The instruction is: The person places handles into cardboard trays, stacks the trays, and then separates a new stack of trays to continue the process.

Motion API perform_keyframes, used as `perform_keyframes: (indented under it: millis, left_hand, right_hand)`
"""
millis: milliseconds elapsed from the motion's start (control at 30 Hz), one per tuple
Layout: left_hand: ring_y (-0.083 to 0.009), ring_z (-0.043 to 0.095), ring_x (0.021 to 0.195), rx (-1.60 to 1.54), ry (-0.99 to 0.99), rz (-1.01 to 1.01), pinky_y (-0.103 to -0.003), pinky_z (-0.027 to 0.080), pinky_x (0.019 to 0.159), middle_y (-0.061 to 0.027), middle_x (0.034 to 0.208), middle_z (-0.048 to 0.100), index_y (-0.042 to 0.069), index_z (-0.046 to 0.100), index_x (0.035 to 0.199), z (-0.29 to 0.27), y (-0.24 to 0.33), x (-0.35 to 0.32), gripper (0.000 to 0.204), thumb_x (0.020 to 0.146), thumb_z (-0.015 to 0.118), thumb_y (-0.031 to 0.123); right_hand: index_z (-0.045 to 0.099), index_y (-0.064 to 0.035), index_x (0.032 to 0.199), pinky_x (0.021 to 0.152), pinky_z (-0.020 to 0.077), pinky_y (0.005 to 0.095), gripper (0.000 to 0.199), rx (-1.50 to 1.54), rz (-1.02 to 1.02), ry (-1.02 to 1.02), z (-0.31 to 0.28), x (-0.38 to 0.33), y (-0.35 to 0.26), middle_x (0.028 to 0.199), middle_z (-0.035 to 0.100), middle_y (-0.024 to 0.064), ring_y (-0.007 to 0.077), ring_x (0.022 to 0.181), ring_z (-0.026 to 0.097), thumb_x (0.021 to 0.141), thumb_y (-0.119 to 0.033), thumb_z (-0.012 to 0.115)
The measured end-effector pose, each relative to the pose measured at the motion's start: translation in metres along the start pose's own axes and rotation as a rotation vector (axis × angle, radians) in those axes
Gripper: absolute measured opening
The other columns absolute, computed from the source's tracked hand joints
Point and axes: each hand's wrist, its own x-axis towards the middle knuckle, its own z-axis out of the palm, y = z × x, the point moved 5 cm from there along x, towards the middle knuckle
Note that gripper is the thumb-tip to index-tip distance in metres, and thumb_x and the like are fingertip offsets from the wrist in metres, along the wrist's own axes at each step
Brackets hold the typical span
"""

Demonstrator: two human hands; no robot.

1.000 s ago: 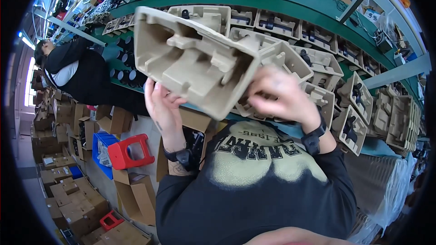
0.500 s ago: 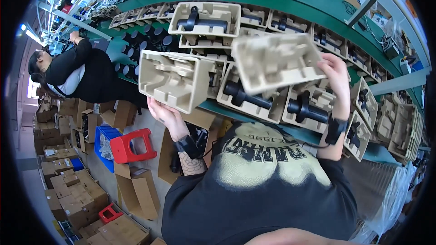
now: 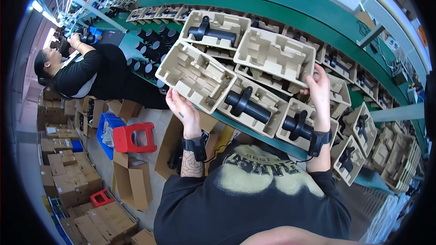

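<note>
Near the bench's front edge, my left hand [image 3: 184,110] grips the lower rim of an empty beige moulded-pulp tray [image 3: 175,70], tilted with its hollow side up. My right hand [image 3: 318,84] is closed on the right end of a second empty pulp tray [image 3: 254,51], above other trays. Just below them, two pulp trays each hold a black cylindrical part with a clamp ring: one part [image 3: 247,106] in the middle, another [image 3: 299,128] to the right. Behind the left tray, a stacked tray carries a similar black part [image 3: 213,34].
Filled trays line the green bench [image 3: 254,0]. Black cylinders [image 3: 152,47] stand at the left, near a co-worker [image 3: 91,72]. Nested trays [image 3: 397,154] lie far right. A red stool [image 3: 134,138], a blue crate [image 3: 105,136] and cardboard boxes [image 3: 75,168] occupy the floor.
The right tray has come to rest lower and steadier above the other trays. The left tray has shifted right and tipped flatter, its hollow now facing more upward. Both hands keep their holds.
</note>
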Motion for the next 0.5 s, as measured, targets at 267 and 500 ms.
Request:
perform_keyframes:
  millis: [267, 500]
  left_hand:
    - [-0.0184, 0.056, 0.106, 0.141, 0.031, -0.156, -0.036, 0.05, 0.088, -0.0094, 0.115, 0.055, 0.006, 0.043, 0.125, -0.017, -0.016, 0.001, 0.032, 0.099, 0.051, 0.023]
    - [-0.0167, 0.053, 0.106, 0.683, -0.011, 0.313, -0.035, 0.046, 0.088, -0.0062, 0.117, 0.054, 0.008, 0.047, 0.127, -0.099, 0.01, 0.101, 0.044, 0.092, 0.063, 0.03]
  right_hand:
    - [0.053, -0.0018, 0.131, 0.072, 0.0473, 0.0234, 0.041, -0.301, -0.24, 0.278, -0.02, -0.03, -0.013, 0.091, 0.063, 0.0042, 0.0114, 0.082, 0.058, 0.095, -0.021, 0.06]
    - [0.056, 0.0042, 0.124, 0.084, 0.0476, 0.0279, 0.03, -0.036, -0.444, 0.536, -0.037, -0.098, -0.053, 0.09, 0.06, 0.0075, 0.015, 0.085, 0.057, 0.096, -0.008, 0.052]
